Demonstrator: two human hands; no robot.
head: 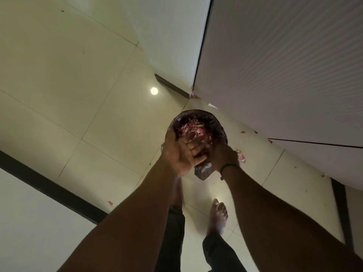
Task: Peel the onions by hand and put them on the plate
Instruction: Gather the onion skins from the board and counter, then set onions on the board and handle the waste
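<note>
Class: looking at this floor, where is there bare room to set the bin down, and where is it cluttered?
Bare: the cream floor tiles left of the dark lined bin, up to the dark floor strip. Crowded: pink onion skin scraps along the white cabinet front, and a bare foot below the bin.

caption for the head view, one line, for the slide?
Left hand and right hand over a dark plastic-lined bin of reddish onion skins, more scraps scattered on the pale tiled floor.
</note>
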